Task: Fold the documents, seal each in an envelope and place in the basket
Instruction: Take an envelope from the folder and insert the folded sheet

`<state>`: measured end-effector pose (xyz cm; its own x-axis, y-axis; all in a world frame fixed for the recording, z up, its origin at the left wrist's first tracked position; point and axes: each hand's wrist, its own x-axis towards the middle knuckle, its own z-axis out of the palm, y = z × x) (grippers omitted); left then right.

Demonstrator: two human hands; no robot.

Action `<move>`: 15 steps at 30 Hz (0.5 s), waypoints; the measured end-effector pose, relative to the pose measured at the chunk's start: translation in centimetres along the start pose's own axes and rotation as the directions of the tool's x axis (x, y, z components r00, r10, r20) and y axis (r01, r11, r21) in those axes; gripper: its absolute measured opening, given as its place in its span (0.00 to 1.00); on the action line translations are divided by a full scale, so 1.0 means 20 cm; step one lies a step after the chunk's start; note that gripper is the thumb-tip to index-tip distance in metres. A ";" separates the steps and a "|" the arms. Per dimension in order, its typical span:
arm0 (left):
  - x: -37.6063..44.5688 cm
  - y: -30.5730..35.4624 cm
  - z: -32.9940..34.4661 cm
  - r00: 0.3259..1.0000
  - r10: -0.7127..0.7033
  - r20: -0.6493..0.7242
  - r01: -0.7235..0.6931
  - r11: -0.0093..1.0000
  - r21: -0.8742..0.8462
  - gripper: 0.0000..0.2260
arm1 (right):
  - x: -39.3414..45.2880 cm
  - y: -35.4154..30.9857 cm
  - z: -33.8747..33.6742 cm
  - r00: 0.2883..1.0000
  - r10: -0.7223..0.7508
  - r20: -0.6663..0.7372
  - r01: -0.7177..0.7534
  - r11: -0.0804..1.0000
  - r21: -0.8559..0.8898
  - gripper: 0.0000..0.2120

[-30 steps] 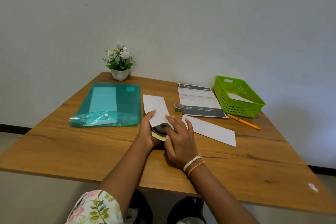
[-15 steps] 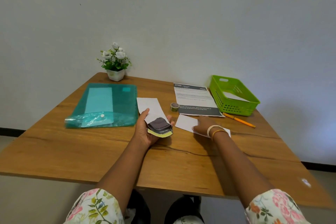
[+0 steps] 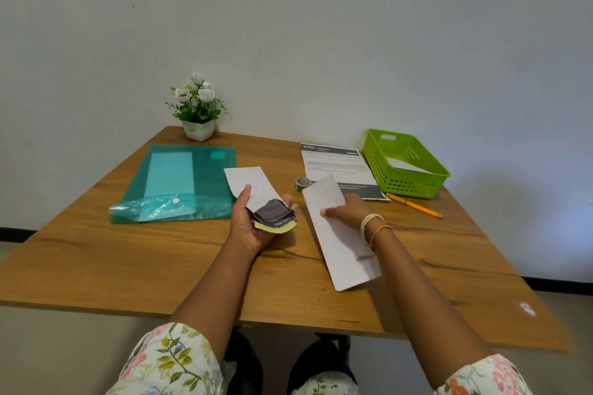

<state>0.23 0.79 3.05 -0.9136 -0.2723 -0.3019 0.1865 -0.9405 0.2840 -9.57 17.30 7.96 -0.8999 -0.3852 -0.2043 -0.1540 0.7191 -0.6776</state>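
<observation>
Right hand (image 3: pixel 345 210) lifted envelope (image 3: pixel 340 236), flat document (image 3: pixel 337 168) reads "2703"

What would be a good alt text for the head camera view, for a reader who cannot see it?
At a wooden table, a person's left hand holds a folded printed document, while the right hand lifts a long white envelope. Behind lie a green plastic basket and a teal plastic folder.

Left hand (image 3: pixel 248 224) palm-up, fingers curled round a folded paper (image 3: pixel 274 213); right hand (image 3: pixel 348 207) pinching an envelope (image 3: pixel 340 244).
</observation>
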 end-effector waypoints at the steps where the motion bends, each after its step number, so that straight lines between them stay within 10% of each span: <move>1: 0.01 0.00 0.00 1.000 0.002 0.000 -0.002 1.000 -0.006 0.21 | -0.02 -0.01 -0.02 1.000 0.006 -0.001 -0.006 0.993 0.119 0.21; 4: 0.00 0.00 -0.01 1.000 0.020 0.007 -0.020 0.999 -0.033 0.19 | -0.10 -0.04 -0.05 0.986 0.022 0.168 -0.095 0.892 0.441 0.14; 9: 0.03 0.01 -0.03 0.992 0.116 0.053 -0.116 0.993 0.009 0.13 | -0.23 -0.07 -0.02 0.783 -0.075 0.617 -0.229 0.888 0.399 0.02; 15: -0.01 -0.01 0.00 0.999 0.024 0.030 -0.025 0.998 0.053 0.21 | -0.27 -0.04 0.10 0.737 0.006 0.676 -0.354 0.855 0.378 0.04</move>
<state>0.39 0.93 3.03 -0.9194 -0.2882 -0.2678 0.1900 -0.9213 0.3392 -3.72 17.69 8.21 -0.3884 -0.6703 -0.6323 0.3416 0.5326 -0.7744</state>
